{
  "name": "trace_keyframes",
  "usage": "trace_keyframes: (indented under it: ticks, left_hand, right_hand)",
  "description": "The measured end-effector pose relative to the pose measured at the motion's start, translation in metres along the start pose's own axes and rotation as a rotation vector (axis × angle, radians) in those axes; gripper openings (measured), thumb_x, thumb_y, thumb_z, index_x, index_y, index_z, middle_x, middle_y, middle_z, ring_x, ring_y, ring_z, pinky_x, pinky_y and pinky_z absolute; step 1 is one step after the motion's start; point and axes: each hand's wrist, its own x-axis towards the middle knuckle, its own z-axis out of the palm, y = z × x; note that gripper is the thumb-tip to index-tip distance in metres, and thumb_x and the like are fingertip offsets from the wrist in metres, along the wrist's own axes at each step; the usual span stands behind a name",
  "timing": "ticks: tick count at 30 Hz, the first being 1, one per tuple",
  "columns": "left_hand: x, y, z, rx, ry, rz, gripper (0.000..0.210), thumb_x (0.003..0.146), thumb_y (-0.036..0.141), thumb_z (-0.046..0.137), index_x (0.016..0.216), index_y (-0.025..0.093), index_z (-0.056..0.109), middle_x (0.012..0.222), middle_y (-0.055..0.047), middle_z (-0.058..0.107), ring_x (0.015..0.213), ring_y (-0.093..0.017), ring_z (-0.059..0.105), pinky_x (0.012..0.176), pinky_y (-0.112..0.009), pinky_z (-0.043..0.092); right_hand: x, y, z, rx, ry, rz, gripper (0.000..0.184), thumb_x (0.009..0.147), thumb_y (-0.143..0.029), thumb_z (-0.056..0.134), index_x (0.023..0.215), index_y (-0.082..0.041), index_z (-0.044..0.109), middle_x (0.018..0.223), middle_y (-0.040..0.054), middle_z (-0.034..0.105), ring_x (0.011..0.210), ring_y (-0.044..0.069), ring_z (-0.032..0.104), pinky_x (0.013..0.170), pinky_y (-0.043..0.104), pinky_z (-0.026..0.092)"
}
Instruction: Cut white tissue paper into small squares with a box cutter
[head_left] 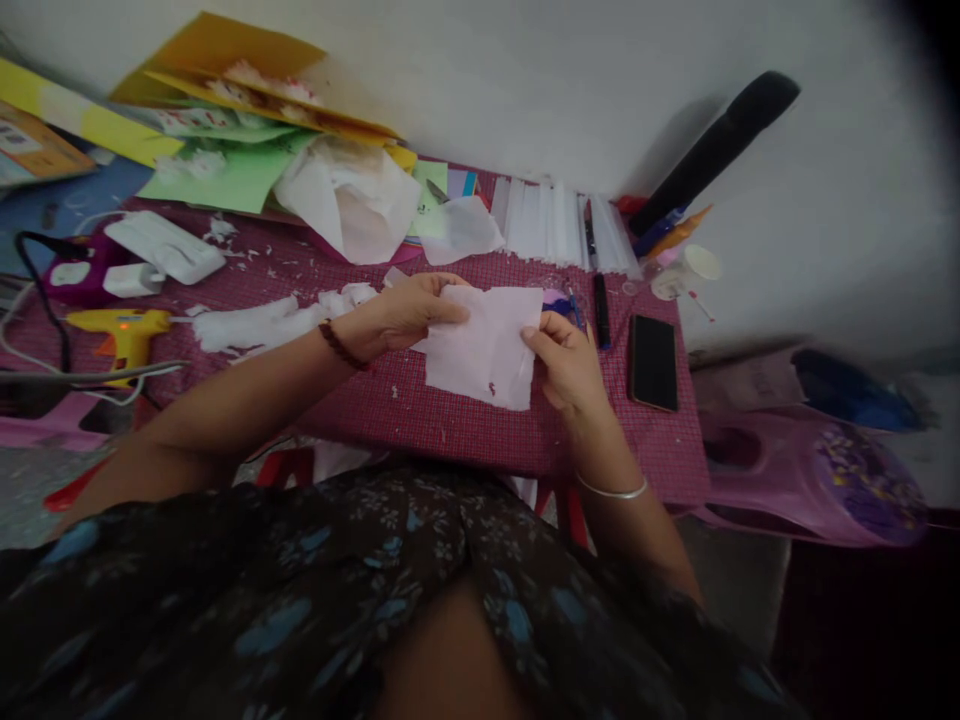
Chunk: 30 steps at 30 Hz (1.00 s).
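Between my two hands a thin white paper sheet (480, 350) is stretched out over the table, roughly square, with creases and a small dark red spot near its lower edge. My left hand (420, 310) pinches its upper left part, thumb on top. At the right edge, my right hand (562, 355) grips it between thumb and fingers. Behind my left wrist lies a bundle of white crumpled material (259, 325). Just beyond my right hand are a blue object (556, 304), partly hidden, and a black marker (601, 310).
A yellow glue gun (127, 335) lies at the left by a power strip (71, 272) and cables. Green paper (247, 170) and crumpled white paper (349, 195) are piled at the back. Clear glue sticks (551, 225) stand near the wall; a phone (653, 362) lies right.
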Motion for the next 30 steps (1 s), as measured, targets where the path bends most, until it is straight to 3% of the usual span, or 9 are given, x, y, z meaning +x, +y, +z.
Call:
trace_keyframes:
  ticks: [3, 6, 11, 14, 17, 21, 25, 27, 30]
  left_hand:
    - [0.007, -0.006, 0.000, 0.012, 0.088, -0.092, 0.026, 0.084, 0.017, 0.061, 0.109, 0.012, 0.060, 0.082, -0.004, 0.070, 0.067, -0.013, 0.062, 0.067, -0.031, 0.053]
    - [-0.002, 0.005, 0.002, 0.321, 0.268, 0.180, 0.029, 0.083, 0.021, 0.069, 0.110, 0.013, 0.062, 0.105, -0.009, 0.069, 0.100, -0.022, 0.065, 0.094, -0.040, 0.050]
    - [-0.055, 0.026, 0.033, 0.648, -0.014, 0.466, 0.051, 0.084, 0.049, 0.074, 0.123, 0.018, 0.062, 0.125, -0.011, 0.068, 0.121, -0.029, 0.060, 0.112, -0.047, 0.039]
    - [-0.081, 0.008, 0.058, 0.783, -0.126, 0.500, 0.036, 0.090, 0.033, 0.070, 0.123, 0.020, 0.064, 0.131, -0.010, 0.067, 0.125, -0.027, 0.057, 0.119, -0.048, 0.032]
    - [-0.097, -0.020, 0.072, 0.873, -0.045, 0.516, 0.015, 0.097, 0.020, 0.054, 0.096, 0.021, 0.069, 0.108, -0.005, 0.072, 0.105, -0.022, 0.060, 0.109, -0.042, 0.041]
    - [-0.111, -0.040, 0.075, 0.881, 0.063, 0.558, 0.024, 0.100, 0.021, 0.048, 0.084, 0.023, 0.066, 0.095, -0.002, 0.071, 0.091, -0.020, 0.056, 0.088, -0.037, 0.044]
    - [-0.114, -0.040, 0.076, 0.825, 0.108, 0.580, 0.020, 0.096, 0.017, 0.051, 0.082, 0.021, 0.065, 0.087, -0.003, 0.068, 0.085, -0.021, 0.052, 0.078, -0.037, 0.040]
    - [-0.112, -0.039, 0.077, 0.807, 0.087, 0.560, 0.016, 0.094, 0.016, 0.054, 0.083, 0.020, 0.065, 0.086, -0.004, 0.067, 0.085, -0.022, 0.052, 0.077, -0.038, 0.040]
    - [-0.110, -0.038, 0.079, 0.771, 0.039, 0.505, 0.011, 0.091, 0.016, 0.058, 0.085, 0.020, 0.066, 0.086, -0.004, 0.067, 0.085, -0.022, 0.053, 0.076, -0.038, 0.039]
  right_hand:
    - [-0.013, 0.006, 0.001, 0.052, -0.033, 0.136, 0.028, 0.073, -0.041, 0.080, 0.085, -0.025, 0.060, 0.057, -0.0081, 0.060, 0.042, 0.009, 0.053, 0.039, 0.022, 0.045]
    - [-0.034, 0.018, 0.002, 0.187, 0.032, 0.277, 0.034, 0.068, -0.039, 0.083, 0.089, -0.025, 0.060, 0.064, -0.0060, 0.067, 0.050, 0.011, 0.065, 0.047, 0.023, 0.056]
    - [-0.070, 0.034, 0.005, 0.352, 0.139, 0.423, 0.035, 0.065, -0.040, 0.087, 0.083, -0.025, 0.060, 0.069, -0.0029, 0.072, 0.062, 0.016, 0.073, 0.059, 0.028, 0.064]
    - [-0.089, 0.035, 0.002, 0.349, 0.112, 0.472, 0.034, 0.069, -0.042, 0.085, 0.086, -0.024, 0.062, 0.078, 0.0006, 0.075, 0.070, 0.018, 0.075, 0.064, 0.029, 0.065]
    - [-0.107, 0.034, -0.012, 0.183, -0.013, 0.517, 0.032, 0.075, -0.042, 0.079, 0.095, -0.023, 0.063, 0.091, 0.0054, 0.078, 0.072, 0.018, 0.075, 0.065, 0.032, 0.064]
    - [-0.127, 0.033, -0.040, -0.354, 0.076, 0.177, 0.025, 0.083, -0.026, 0.067, 0.106, -0.027, 0.058, 0.104, 0.0052, 0.073, 0.084, 0.019, 0.073, 0.079, 0.041, 0.063]
    - [-0.131, 0.034, -0.045, -0.860, -0.034, -0.248, 0.061, 0.083, -0.018, 0.067, 0.139, -0.030, 0.047, 0.151, 0.0126, 0.050, 0.140, 0.031, 0.050, 0.113, 0.058, 0.045]
    - [-0.129, 0.037, -0.038, -0.979, -0.176, -0.310, 0.071, 0.082, -0.021, 0.072, 0.146, -0.030, 0.043, 0.160, 0.0129, 0.040, 0.149, 0.033, 0.039, 0.118, 0.061, 0.040]
    - [-0.124, 0.044, -0.028, -1.084, -0.246, -0.322, 0.061, 0.083, -0.024, 0.074, 0.140, -0.028, 0.052, 0.156, 0.0128, 0.047, 0.144, 0.034, 0.045, 0.117, 0.062, 0.038]
